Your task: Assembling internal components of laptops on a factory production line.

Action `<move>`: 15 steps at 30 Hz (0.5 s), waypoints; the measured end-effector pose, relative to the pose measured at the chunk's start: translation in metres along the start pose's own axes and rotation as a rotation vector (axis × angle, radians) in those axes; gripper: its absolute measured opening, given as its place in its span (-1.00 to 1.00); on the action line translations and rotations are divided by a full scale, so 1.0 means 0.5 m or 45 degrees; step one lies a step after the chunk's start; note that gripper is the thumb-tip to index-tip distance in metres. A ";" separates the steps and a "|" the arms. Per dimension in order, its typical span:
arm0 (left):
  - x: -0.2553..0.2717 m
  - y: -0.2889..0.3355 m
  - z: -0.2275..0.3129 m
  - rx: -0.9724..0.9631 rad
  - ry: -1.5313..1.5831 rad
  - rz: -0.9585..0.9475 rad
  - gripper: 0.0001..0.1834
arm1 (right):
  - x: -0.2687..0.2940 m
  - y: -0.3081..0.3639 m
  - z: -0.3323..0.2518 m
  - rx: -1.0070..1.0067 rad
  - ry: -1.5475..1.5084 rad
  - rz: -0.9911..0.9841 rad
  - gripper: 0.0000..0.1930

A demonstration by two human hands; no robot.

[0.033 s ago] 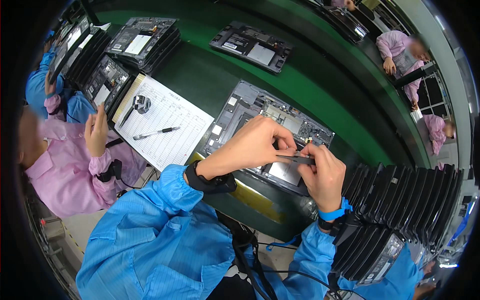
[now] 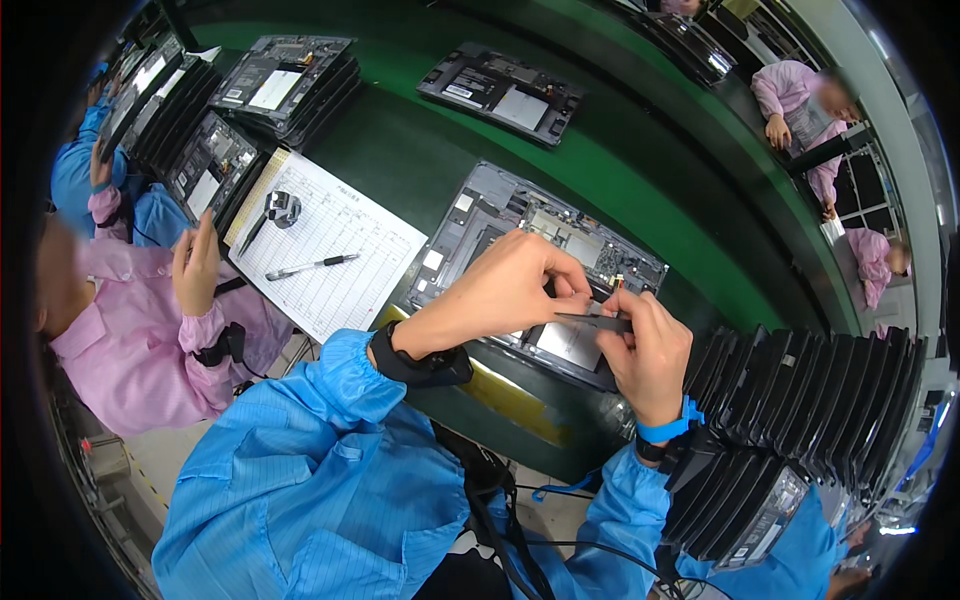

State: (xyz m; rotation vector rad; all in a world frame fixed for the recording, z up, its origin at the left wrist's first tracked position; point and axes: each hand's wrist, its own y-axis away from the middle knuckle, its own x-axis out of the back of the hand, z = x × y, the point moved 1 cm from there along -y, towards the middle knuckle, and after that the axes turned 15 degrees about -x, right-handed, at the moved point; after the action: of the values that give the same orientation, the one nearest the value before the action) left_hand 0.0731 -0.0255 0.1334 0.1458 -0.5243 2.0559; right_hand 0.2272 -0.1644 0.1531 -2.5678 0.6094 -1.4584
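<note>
An opened laptop base (image 2: 480, 200) lies on the dark green work surface before me, its circuit board and metal plates exposed. My left hand (image 2: 520, 285) is above its middle, thumb and fingers pinched together; whatever they hold is hidden. In my right hand (image 2: 650, 350) are dark tweezers (image 2: 600, 321), gripped between thumb and forefinger, their tips pointing left beside my left fingertips. A small connector with coloured wires (image 2: 619, 282) shows just beyond the right fingers. Below the tweezers a silver rectangular plate (image 2: 570, 345) is partly covered by my hands.
To the left, a printed form (image 2: 350, 215) carries a pen (image 2: 312, 266). Stacked laptop bases (image 2: 285, 85) stand at the far left, and another base (image 2: 500, 95) lies on the green strip. Tightly packed dark panels (image 2: 800, 390) fill the right. A co-worker in pink (image 2: 150, 340) sits close by on my left.
The tweezers have dipped very slightly at the left fingertips. The base on the green strip has crept a little left, and the co-worker's raised hand has shifted slightly.
</note>
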 end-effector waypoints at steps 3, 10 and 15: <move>0.000 0.001 0.002 0.000 0.006 0.060 -0.86 | 0.018 0.031 0.014 -0.280 -0.238 0.084 -0.75; -0.005 -0.021 -0.019 -0.054 -0.060 0.066 -0.85 | -0.008 0.149 0.349 -1.025 -0.396 -0.196 -0.73; 0.001 -0.025 -0.027 -0.104 -0.314 0.143 -0.82 | -0.036 0.118 0.319 -1.212 0.116 -0.167 -0.65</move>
State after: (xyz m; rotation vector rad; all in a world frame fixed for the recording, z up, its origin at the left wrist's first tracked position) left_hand 0.0848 -0.0138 0.1251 0.3308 -0.7829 2.1346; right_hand 0.3373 -0.2246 0.0369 -3.2532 1.4680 -1.5841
